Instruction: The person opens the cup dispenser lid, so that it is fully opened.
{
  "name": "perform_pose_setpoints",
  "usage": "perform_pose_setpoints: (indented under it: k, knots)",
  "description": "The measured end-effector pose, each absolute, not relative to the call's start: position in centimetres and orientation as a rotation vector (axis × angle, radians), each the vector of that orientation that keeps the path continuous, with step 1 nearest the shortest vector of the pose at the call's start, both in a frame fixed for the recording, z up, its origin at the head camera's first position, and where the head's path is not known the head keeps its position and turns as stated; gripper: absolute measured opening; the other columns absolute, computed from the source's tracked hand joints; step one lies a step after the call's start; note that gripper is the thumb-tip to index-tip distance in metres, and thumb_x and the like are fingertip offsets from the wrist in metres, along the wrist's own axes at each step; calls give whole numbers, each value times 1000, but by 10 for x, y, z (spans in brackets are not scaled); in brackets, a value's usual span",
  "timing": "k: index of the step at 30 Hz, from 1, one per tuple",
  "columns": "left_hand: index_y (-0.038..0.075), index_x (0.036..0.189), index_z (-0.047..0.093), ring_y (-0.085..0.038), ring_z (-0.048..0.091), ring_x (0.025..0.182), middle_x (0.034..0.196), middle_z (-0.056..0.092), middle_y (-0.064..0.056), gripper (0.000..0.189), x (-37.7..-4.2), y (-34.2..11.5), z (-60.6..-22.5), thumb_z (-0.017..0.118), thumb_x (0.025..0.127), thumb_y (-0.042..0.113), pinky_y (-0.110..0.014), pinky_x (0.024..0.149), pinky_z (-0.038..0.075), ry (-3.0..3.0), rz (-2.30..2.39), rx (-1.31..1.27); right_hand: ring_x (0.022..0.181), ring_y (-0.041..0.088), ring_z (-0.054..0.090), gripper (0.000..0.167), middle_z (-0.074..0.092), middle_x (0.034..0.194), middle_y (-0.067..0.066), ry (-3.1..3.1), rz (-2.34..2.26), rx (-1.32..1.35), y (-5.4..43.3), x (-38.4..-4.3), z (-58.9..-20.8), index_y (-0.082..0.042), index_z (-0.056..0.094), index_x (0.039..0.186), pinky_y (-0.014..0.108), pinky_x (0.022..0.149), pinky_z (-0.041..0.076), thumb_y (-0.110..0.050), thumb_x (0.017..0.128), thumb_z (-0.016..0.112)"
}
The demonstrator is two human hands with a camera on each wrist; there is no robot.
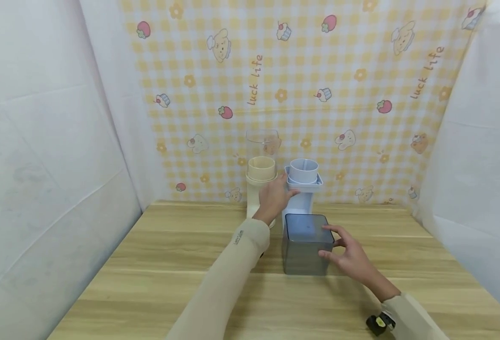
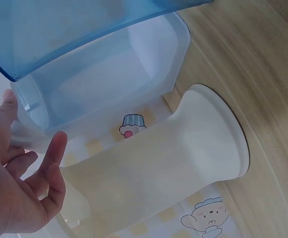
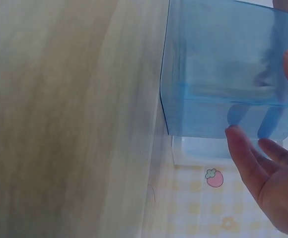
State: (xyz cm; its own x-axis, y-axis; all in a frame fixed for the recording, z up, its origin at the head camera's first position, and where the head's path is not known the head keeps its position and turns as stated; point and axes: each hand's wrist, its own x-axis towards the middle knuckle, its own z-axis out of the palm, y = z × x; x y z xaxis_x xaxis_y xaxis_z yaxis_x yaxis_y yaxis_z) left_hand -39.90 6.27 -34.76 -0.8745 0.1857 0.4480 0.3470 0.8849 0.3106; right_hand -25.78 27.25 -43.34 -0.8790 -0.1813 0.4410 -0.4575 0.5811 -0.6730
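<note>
Near the back edge of the worktop (image 1: 148,264), the left hand (image 1: 274,196), grip wide, meets the blue stand (image 1: 299,200); the right hand (image 1: 349,257), also wide, the box (image 1: 306,257).

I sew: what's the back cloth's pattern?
Cloth: yellow-white checks, cartoon prints; best in head view.

There was room to pass along the surface (image 1: 148,278) left of the cream stand (image 1: 252,193), but the grey box (image 1: 305,257) barred the lower front of the white stand (image 1: 298,203) and the left grip (image 1: 273,196) obstructed the narrow gap between both
</note>
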Motion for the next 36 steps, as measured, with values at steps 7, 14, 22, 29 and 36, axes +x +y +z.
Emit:
perform_pose_setpoints:
  k: [7, 14, 22, 29, 36]
  knots:
    - [21, 142, 54, -18, 65, 86, 109, 69, -2, 67, -403, 64, -348, 63, 88, 59, -32, 61, 49, -2632, -563, -405, 94, 31, 68, 64, 47, 141, 23, -2481, 1217, 524, 273, -263, -432, -11, 49, 139, 32, 66, 53, -16, 84, 81]
    - [22, 144, 53, -19, 68, 89, 113, 71, -3, 68, -407, 66, -350, 63, 88, 59, -35, 65, 53, -2620, -568, -402, 91, 29, 69, 64, 48, 141, 22, -2472, 1258, 504, 273, -270, -432, -10, 48, 139, 29, 63, 52, -16, 84, 80]
    - [20, 146, 51, -20, 68, 97, 120, 70, -4, 69, -411, 68, -348, 64, 89, 57, -37, 70, 54, -2636, -633, -377, 89, 31, 67, 61, 49, 139, 26, -2465, 1267, 485, 274, -285, -434, -6, 48, 139, 28, 64, 54, -11, 86, 78]
    - [21, 149, 47, -19, 67, 97, 121, 69, -4, 70, -415, 69, -347, 63, 91, 55, -35, 69, 52, -2649, -642, -376, 91, 33, 65, 64, 47, 141, 25, -2485, 1308, 426, 273, -293, -432, -9, 45, 143, 29, 65, 54, -12, 87, 77]
    - [23, 149, 46, -17, 65, 95, 125, 68, -4, 70, -415, 69, -347, 64, 90, 55, -34, 71, 51, -2664, -679, -363, 92, 35, 65, 64, 46, 141, 28, -2484, 1340, 407, 276, -301, -433, -8, 45, 144, 29, 66, 56, -10, 88, 76]
